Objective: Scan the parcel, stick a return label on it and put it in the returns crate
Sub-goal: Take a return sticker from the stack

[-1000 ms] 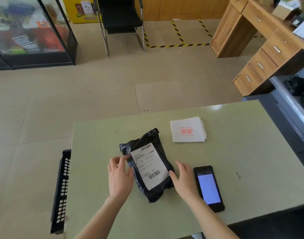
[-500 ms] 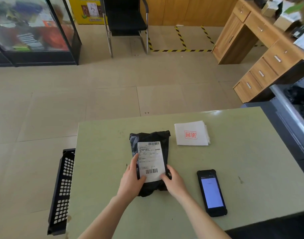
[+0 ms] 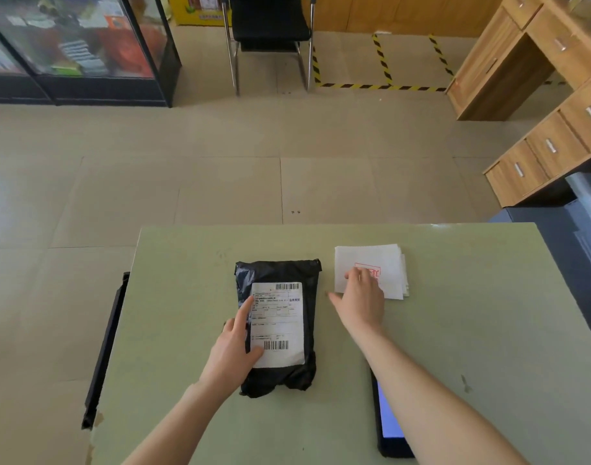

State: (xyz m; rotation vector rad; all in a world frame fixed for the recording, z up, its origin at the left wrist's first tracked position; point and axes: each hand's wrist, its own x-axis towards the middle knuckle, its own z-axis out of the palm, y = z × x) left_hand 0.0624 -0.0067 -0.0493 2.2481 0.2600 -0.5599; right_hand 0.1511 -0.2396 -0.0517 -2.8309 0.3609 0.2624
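Right hand (image 3: 361, 298) now off the parcel (image 3: 280, 327) and moved right onto the stack of return labels (image 3: 369, 271), fingers spread and open, fingertips on the top sheet over its red stamp; half a second earlier on the parcel's near right corner. Left hand (image 3: 233, 350) unchanged in place: laid flat and open on the parcel's left edge, index finger extended along the shipping label (image 3: 277, 325), thumb at the lower barcode, nothing gripped. Parcel lying flat at the table's (image 3: 193, 270) middle, long side running away from the viewer, just left of the label stack and apart from it. Black glossy plastic mailer, soft, wrinkled, bulging at the near end; white rectangular paper label with two barcodes. Label stack thin, white, square-cut, slightly fanned. Scanner handset (image 3: 389, 427) flat, dark, screen lit, partly under the right forearm. Black perforated crate (image 3: 103, 350) beside the table's left edge. Tabletop pale green, smooth, chipped at the near left corner.
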